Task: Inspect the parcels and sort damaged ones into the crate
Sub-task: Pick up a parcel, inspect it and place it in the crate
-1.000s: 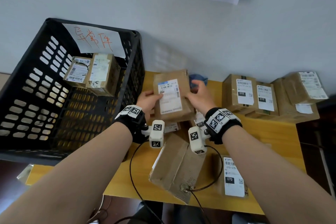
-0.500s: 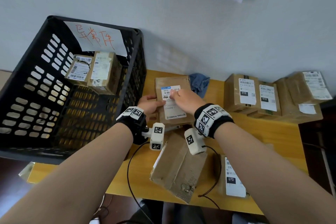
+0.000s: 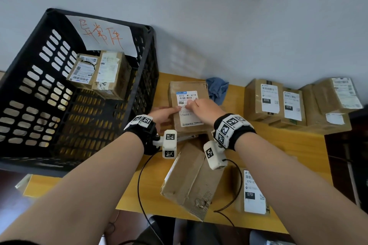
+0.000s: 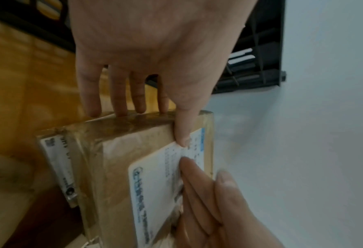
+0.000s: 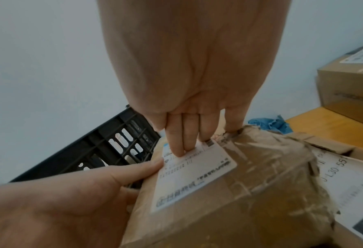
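brown cardboard sits under both hands: the left hand [image 3: 163, 114] grips the parcel [image 3: 188, 109] at its left edge, thumb on the top face and fingers [image 4: 117, 94] down the side, while the right hand [image 3: 201, 106] presses near-straight fingers [image 5: 184, 134] flat on the white label [image 3: 188, 108], holding nothing itself. the parcel rests on other boxes at the middle of the yellow table [image 3: 288, 155], its long axis running away from the person toward the wall. the black crate [image 3: 139, 93] stands just to its left, rim above the parcel top, so the left hand is the nearer one. if the crumpled tape at the far right corner counts as damage, the coming move is probably a lift and a short carry leftward over that rim. two parcels [image 3: 99, 71] already lie inside
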### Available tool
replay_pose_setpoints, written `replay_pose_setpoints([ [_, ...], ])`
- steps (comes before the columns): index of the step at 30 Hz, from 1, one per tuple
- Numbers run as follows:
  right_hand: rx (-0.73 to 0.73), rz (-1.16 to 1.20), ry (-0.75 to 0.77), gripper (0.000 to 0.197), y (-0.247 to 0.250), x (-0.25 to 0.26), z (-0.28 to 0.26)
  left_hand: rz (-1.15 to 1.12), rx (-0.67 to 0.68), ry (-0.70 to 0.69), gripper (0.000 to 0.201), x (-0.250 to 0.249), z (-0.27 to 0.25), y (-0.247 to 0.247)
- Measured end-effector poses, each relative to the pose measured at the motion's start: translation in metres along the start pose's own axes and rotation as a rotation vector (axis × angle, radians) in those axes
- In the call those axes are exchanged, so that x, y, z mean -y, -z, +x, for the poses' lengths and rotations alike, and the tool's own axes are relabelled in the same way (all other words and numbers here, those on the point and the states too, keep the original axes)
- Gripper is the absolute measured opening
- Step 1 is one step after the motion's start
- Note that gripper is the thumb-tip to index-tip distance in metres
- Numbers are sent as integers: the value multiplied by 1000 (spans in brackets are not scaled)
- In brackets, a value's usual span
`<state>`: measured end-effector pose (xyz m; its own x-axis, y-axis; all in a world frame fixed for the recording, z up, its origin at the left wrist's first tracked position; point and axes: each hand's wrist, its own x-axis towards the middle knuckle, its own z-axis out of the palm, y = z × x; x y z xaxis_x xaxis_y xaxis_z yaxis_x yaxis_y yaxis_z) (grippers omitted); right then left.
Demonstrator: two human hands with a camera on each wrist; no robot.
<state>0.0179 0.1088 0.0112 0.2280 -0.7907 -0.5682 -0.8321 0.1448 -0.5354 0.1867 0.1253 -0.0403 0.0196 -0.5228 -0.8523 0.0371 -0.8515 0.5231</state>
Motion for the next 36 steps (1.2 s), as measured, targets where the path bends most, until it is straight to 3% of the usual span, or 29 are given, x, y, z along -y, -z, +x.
replay_pose_setpoints([
  [4,-72,62,36,48,-2,-10,-5,-53,21,28,57,6,5,-4],
  [6,-186,161,47,33,-5,-23,-8,-72,-10,37,45,9,12,-6],
  [8,-347,235,27,35,-8,-35,-7,-36,0,42,40,14,18,-5],
  [10,-418,161,-64,43,-8,-43,-2,10,9,70,60,21,25,-5],
  [13,-297,148,-170,64,-12,-47,2,-5,52,103,64,28,21,-16],
  [17,-298,334,-135,83,-5,-43,-3,-100,89,72,62,21,3,-21],
  [19,-307,457,-143,70,4,-35,-10,-176,153,66,67,15,-7,-12],
  [21,-283,546,-149,43,13,-27,-14,-244,180,47,68,6,-17,-1],
  [23,-216,582,-164,44,19,-20,-16,-273,150,4,70,-3,-25,7],
  [26,-155,563,-197,66,20,-10,-19,-164,31,-105,63,-7,-27,9],
  [31,-262,398,-58,61,19,-9,-16,-165,20,-147,46,-2,-20,2],
  [33,-326,301,31,48,23,-5,-17,-151,8,-147,41,-2,-17,0],
  [36,-271,112,122,64,23,6,-21,-131,-4,-157,41,-1,-13,-5],
])
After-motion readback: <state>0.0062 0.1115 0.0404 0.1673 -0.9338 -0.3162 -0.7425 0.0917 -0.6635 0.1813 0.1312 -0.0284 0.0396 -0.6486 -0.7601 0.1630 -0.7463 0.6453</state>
